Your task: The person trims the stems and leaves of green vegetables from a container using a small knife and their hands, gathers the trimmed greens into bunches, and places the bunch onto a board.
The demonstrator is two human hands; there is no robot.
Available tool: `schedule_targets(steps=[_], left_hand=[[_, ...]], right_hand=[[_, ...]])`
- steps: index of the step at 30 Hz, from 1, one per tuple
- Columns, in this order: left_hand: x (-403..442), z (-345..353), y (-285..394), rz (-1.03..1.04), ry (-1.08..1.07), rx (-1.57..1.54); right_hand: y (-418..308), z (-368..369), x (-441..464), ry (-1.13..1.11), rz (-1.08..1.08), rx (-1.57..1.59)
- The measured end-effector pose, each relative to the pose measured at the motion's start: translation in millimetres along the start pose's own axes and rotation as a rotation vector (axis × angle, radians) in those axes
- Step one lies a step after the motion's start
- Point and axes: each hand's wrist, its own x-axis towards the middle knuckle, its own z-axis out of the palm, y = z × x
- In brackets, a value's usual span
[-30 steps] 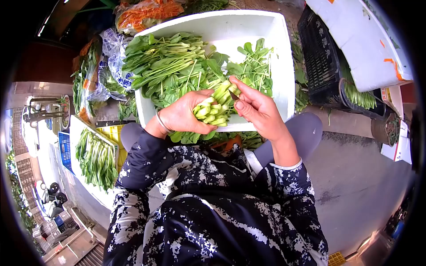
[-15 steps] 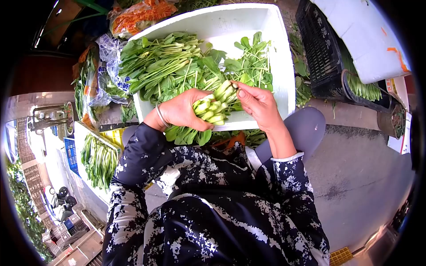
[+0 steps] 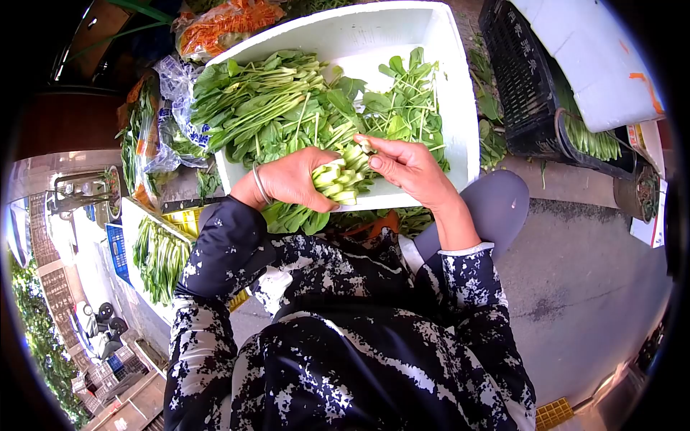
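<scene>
My left hand (image 3: 291,178), a bangle at its wrist, is wrapped round a bunch of leafy greens (image 3: 339,179). Their pale cut stem ends face right, and some leaves hang out below the hand. With thumb and forefinger, my right hand (image 3: 413,169) pinches at the stem end of one green at the bunch's upper right. Whether that stem is loose from the bunch I cannot tell. Both hands are over the near side of a white foam box (image 3: 462,108). Inside it lie a large heap of greens (image 3: 266,100) on the left and a smaller pile (image 3: 406,108) on the right.
Left of the box are plastic bags of vegetables (image 3: 172,108) and another box of greens (image 3: 159,251). An orange-printed bag (image 3: 226,27) lies behind. To the right stand a black crate (image 3: 514,79) and a white foam piece (image 3: 596,57). My knee (image 3: 496,208) is beside the box.
My right hand has moved slightly left, its fingertips closer to the stem ends in my left hand. The left hand keeps its hold on the bunch.
</scene>
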Motion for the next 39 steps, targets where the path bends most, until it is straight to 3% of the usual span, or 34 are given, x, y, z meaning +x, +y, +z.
schedule_targets(steps=[8, 10, 17, 30, 33, 36, 39], left_hand=[[-5.8, -2.5, 4.7, 0.000, -0.007, 0.084], [-9.4, -2.8, 1.5, 0.029, 0.002, 0.059], [-29.8, 3.0, -0.3, 0.085, 0.110, -0.175], [-31.7, 11.4, -1.6, 0.071, 0.163, -0.283], [-30.1, 13.4, -7.0, 0.066, 0.173, -0.362], [-26.9, 15.0, -18.9, 0.179, 0.116, -0.511], [-23.9, 16.9, -16.8, 0.144, 0.116, -0.545]], right_hand=[[27.2, -7.8, 6.5, 0.127, 0.035, 0.035], [28.6, -13.1, 10.4, 0.441, 0.036, -0.055], [10.9, 16.1, -9.3, 0.003, -0.080, 0.319], [12.3, 28.3, -12.4, 0.027, -0.059, 0.292], [15.5, 31.7, -13.0, 0.150, -0.146, 0.042], [22.0, 32.9, -9.1, 0.284, -0.469, -0.253], [29.2, 30.8, -9.3, 0.394, -0.552, -0.473]])
